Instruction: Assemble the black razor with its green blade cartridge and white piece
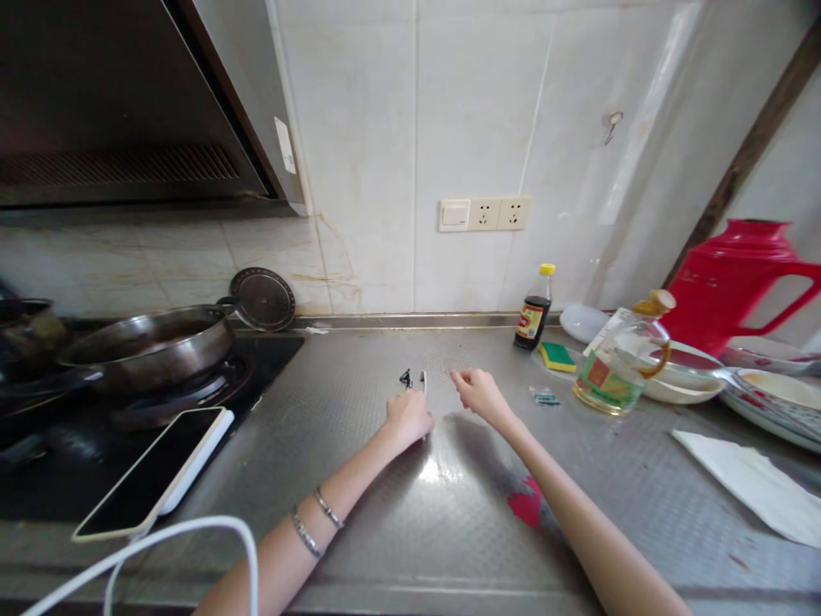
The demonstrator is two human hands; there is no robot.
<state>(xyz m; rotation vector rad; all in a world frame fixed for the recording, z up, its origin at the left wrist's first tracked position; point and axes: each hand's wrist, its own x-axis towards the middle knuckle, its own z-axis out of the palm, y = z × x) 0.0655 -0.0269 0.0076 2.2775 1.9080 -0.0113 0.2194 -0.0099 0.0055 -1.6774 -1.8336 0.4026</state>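
My left hand point(409, 419) is closed around a thin, pale strip-like object point(424, 382), whose narrow end shows above the fingers; its exact kind is unclear. Just beyond those fingers is a small dark object point(405, 377), too small to name. To the right, apart from the left hand, my right hand point(480, 393) hovers over the steel counter point(359, 368) with its fingers curled and pressed together. Whatever it pinches, if anything, cannot be made out. A small clear packet with dark slivers point(545, 397) lies to the right of this hand.
At left are a pan point(154, 342) on the stove and a phone point(154, 470) with a white cable. Along the right stand a soy sauce bottle point(533, 316), a sponge point(557, 357), an oil jug point(619, 368), a red thermos point(731, 282), dishes and a white paper sheet point(750, 483).
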